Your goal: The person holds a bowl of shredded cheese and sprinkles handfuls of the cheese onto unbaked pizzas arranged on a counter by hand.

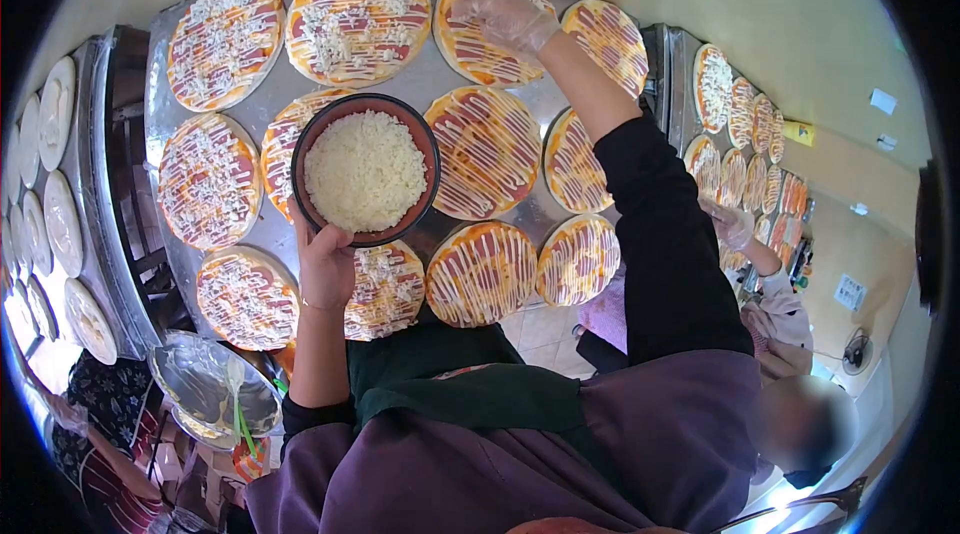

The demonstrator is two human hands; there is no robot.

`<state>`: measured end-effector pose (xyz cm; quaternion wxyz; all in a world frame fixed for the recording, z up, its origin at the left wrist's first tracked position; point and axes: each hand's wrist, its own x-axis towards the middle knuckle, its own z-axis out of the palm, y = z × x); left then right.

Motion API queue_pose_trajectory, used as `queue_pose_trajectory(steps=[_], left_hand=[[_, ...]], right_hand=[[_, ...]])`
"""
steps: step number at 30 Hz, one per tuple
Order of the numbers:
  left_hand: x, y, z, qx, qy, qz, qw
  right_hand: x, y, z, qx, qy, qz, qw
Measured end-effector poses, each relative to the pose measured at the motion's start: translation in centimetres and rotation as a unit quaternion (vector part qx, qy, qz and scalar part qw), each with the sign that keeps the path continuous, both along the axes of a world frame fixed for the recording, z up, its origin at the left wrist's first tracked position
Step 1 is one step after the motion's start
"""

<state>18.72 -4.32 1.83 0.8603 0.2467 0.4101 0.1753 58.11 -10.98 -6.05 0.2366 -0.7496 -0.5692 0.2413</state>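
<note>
My left hand (326, 269) grips the rim of a dark bowl (432, 169) with a reddish inside, thumb over the edge. White crumbly grated cheese (365, 172) fills much of it. My right hand (508, 19), in a clear plastic glove, hovers over or touches a pizza (470, 59) striped with pale sauce at the far side; its fingers are curled and whatever they hold is hidden. White crumbs cover the neighbouring pizza (358, 19) and the pizza at the far left (225, 44). Another pizza (482, 152), right of the bowl, shows sauce stripes without crumbs.
All these pizzas lie on a metal table (285, 124). More pizzas (733, 174) sit on another table at right, where a person's gloved hand (732, 224) reaches in. Pale dough rounds (62, 224) occupy the left table. Below it, a metal basin (205, 374) holds a spatula; another person's arm (120, 459) is nearby.
</note>
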Motion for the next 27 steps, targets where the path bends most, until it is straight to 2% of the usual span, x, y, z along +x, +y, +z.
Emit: queue_pose_trajectory(steps=[1,3,7,9,10,12,15,16,18,21,25,27], left_hand=[[-0.1,0.0,0.0,-0.001,-0.003,-0.004,1.0],[0.1,-0.1,0.6,-0.006,-0.006,0.005,1.0],[-0.5,-0.2,0.3,-0.001,-0.002,0.012,1.0],[-0.8,-0.1,0.2,-0.004,-0.006,0.014,1.0],[-0.9,-0.1,0.1,-0.007,-0.009,0.015,1.0],[-1.0,-0.1,0.0,-0.007,-0.011,0.014,1.0],[-1.3,-0.2,-0.1,-0.009,-0.014,0.009,1.0],[-1.3,-0.1,0.0,-0.01,-0.016,0.006,1.0],[-1.2,-0.2,0.3,-0.008,-0.014,0.013,1.0],[-1.0,-0.2,0.5,-0.01,-0.01,0.023,1.0],[-1.0,-0.1,0.1,-0.006,-0.006,0.02,1.0],[-0.8,0.0,-0.5,0.003,-0.012,0.021,1.0]], right_hand=[[-0.4,-0.2,0.6,0.0,0.0,0.0,1.0],[-1.6,-1.4,2.2,-0.008,-0.196,0.106,0.975],[-3.5,-3.1,3.1,0.003,-0.161,0.059,0.985],[-3.9,-3.7,4.1,-0.07,-0.063,-0.032,0.995],[-3.8,-4.0,3.8,-0.07,-0.064,-0.031,0.995],[-3.9,-4.7,2.6,-0.101,0.064,-0.149,0.982],[-3.9,-4.8,2.1,-0.076,0.094,-0.158,0.98],[-4.1,-4.6,2.3,-0.076,0.094,-0.157,0.98],[-4.6,-3.9,2.8,-0.1,-0.012,-0.152,0.983],[-5.5,-2.8,3.5,-0.091,-0.081,-0.147,0.982],[-5.5,-2.9,3.5,-0.069,-0.096,-0.14,0.983],[-5.6,-3.6,4.1,-0.086,-0.088,-0.098,0.988]])
